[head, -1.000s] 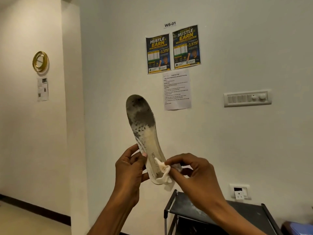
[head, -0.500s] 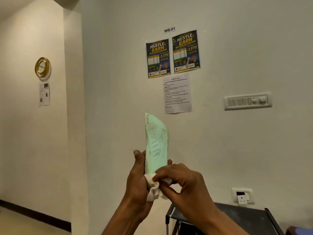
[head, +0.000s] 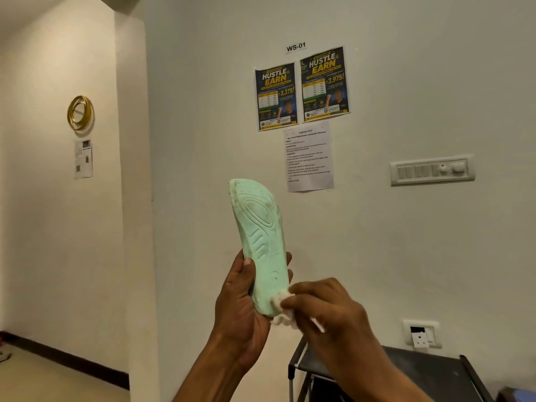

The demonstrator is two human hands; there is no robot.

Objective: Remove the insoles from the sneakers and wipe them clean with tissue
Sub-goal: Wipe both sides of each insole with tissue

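One insole (head: 261, 242) is already out of its sneaker and is held up in the lower middle of the frame, toe end up and tilted a little to the left, with its mint-green moulded underside toward the camera. The left hand (head: 240, 309) grips its heel end, thumb on the left edge and fingers (head: 288, 256) wrapped round behind. The right hand (head: 324, 311) has its fingers pinched together on a small wad of white tissue (head: 280, 303), which is pressed against the lower right edge of the heel.

I judge that wiping of this face is under way at the heel end. The toe end shows faint grey smudges and dark specks, so it probably needs a pass too. The upper face is turned away, so I cannot tell its condition. Neither the sneakers nor a second insole is in view, so the rest of the job cannot be assessed. A black metal rack (head: 435, 372) sits at lower right.
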